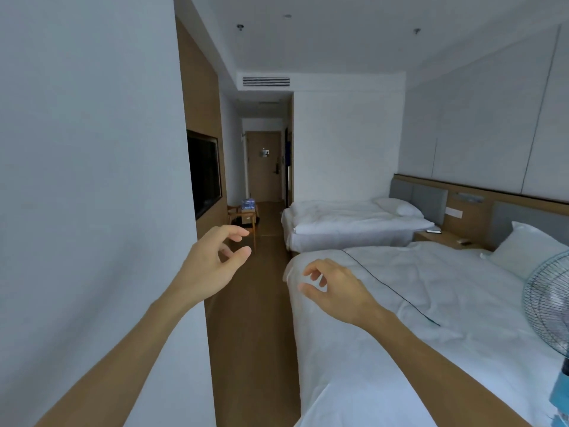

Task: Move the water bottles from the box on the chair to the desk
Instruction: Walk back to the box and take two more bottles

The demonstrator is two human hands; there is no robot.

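Far down the room a wooden chair [250, 225] stands against the left wall. On its seat sits a box [247, 217] topped by a pack of water bottles [248, 204] with blue labels. My left hand [212, 260] is raised in front of me, fingers curled and apart, holding nothing. My right hand [331, 288] hovers over the corner of the near bed, likewise empty with fingers loosely spread. Both hands are far from the chair. No desk is in view.
A white wall [92, 180] fills the left, with a dark TV [203, 174] set in a wood panel. Two white beds [431, 303] [345, 223] line the right side. A brown floor aisle [255, 318] runs between. A fan [551, 303] stands at the right edge; a door [264, 166] closes the far end.
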